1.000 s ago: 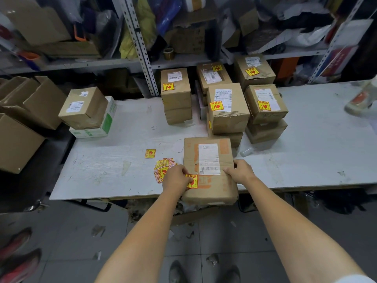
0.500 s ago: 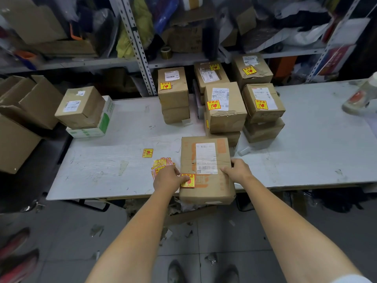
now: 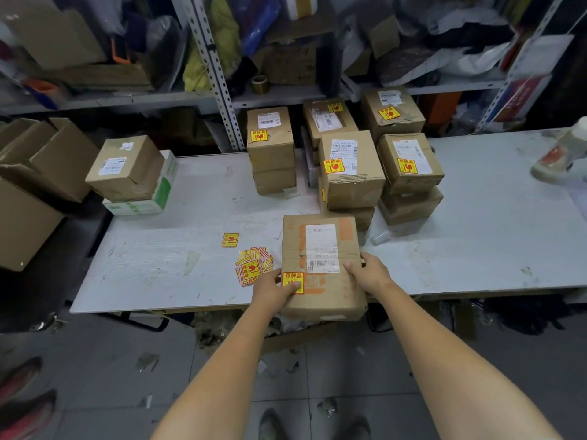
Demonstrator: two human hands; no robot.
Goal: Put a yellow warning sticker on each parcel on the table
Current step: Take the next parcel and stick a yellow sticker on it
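Flat brown parcel [image 3: 320,249] at near edge of table [image 3: 476,242], about centre, front end overhanging a bit. White shipping label on top; print too small to read. Yellow sticker [image 3: 293,280] on top face, near-left corner, just beside label's foot; lower part covered by fingertips. Left hand [image 3: 273,289] laid over parcel's left edge, fingers flat on sticker, pressing; thumb not seen. Right hand [image 3: 368,273] clamped on parcel's right edge, thumb on top, other fingers round the side & out of sight.

Just left of parcel: loose sticker pile [image 3: 252,269], fanned, count unclear, near end partly under left hand. Beyond it, apart: lone sticker [image 3: 230,240] flat on table.

Behind parcel: stickered stacks [image 3: 352,185], several, brown boxes w/ yellow stickers on top faces. Lower boxes mostly hidden by upper ones; tops not checkable.

Far left end of table: brown box [image 3: 125,168], only white labels on faces shown, sitting on green-and-white carton [image 3: 165,188], carton largely covered.

Right frame edge: pale blurred object [image 3: 560,157] w/ red patch, cut off, can't identify.

Bottom edge: shoe tips [image 3: 270,423] on floor, cropped.
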